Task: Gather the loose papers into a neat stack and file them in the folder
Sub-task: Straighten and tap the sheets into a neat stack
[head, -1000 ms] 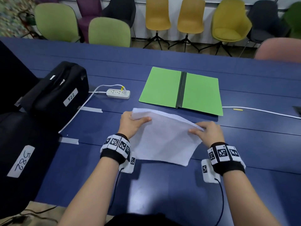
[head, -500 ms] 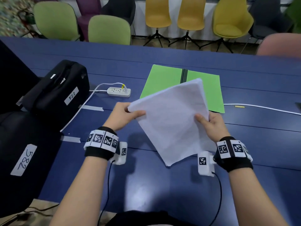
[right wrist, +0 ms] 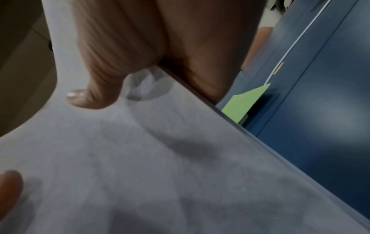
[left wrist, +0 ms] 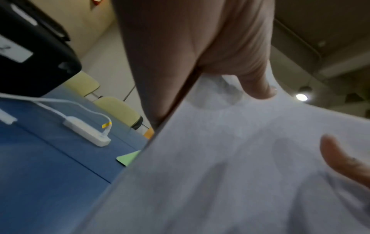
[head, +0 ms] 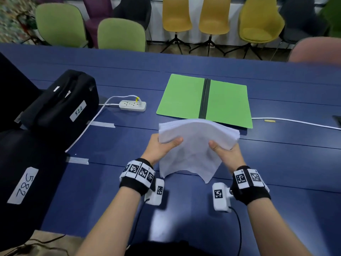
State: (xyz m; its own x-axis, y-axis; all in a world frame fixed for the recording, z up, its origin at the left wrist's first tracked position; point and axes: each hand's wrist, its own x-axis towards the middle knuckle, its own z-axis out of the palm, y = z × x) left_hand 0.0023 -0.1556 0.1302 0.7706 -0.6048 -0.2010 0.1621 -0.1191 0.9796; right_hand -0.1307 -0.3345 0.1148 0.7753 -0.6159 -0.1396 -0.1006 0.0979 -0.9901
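A stack of white papers hangs bowed above the blue table, its near corners drooping. My left hand grips the stack's left edge, thumb on top. On the opposite edge my right hand grips the same way. The left wrist view shows the sheets under my thumb, and the right wrist view shows the paper likewise. An open green folder with a dark spine lies flat just beyond the stack, whose far edge overlaps the folder's near edge in the head view.
Two black cases, one tagged 522 and one tagged 582, sit at the left. A white power strip with its cord lies left of the folder. Another white cable runs off to the right. Chairs line the table's far side.
The stack was raised upright half a second ago; it has come back down to a flatter, bowed position, with both hands closer together on its side edges.
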